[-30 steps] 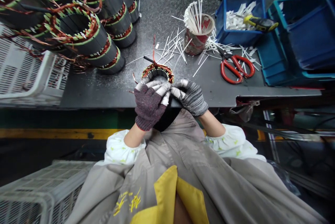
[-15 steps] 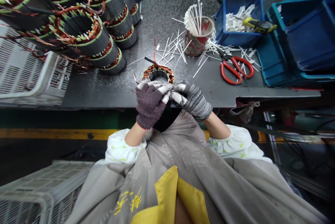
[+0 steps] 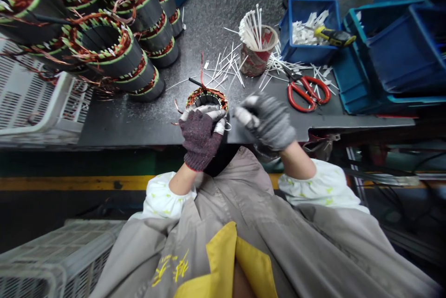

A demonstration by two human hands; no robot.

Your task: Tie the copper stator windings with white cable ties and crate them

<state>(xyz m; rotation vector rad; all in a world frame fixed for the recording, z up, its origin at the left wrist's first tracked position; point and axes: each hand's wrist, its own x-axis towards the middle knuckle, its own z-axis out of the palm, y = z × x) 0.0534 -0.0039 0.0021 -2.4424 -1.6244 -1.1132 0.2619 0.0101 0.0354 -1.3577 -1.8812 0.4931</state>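
Note:
At the table's front edge, my left hand [image 3: 202, 136], in a dark purple glove with white-wrapped fingertips, is closed on the near rim of a small wound stator [image 3: 224, 98]. Copper windings ring its top, with a black lead and a reddish wire sticking up at the back. Beside my left thumb a white cable tie end [image 3: 228, 126] curls out. My right hand [image 3: 266, 119], in a grey glove, is apart from the stator, to its right. Motion smears its curled fingers, so anything between them cannot be made out. Red-handled scissors [image 3: 324, 90] lie to its right.
Stacked stators [image 3: 114, 66] stand at the left by a white plastic basket [image 3: 45, 121]. A cup [image 3: 256, 59] holds upright cable ties, and loose cable ties [image 3: 225, 66] lie around it. Blue bins [image 3: 310, 52] at the right hold white pieces and a yellow-black tool [image 3: 334, 35].
My right hand has moved right, away from the stator and my left hand. The white cable tie end beside my left thumb now shows. My left hand keeps its hold.

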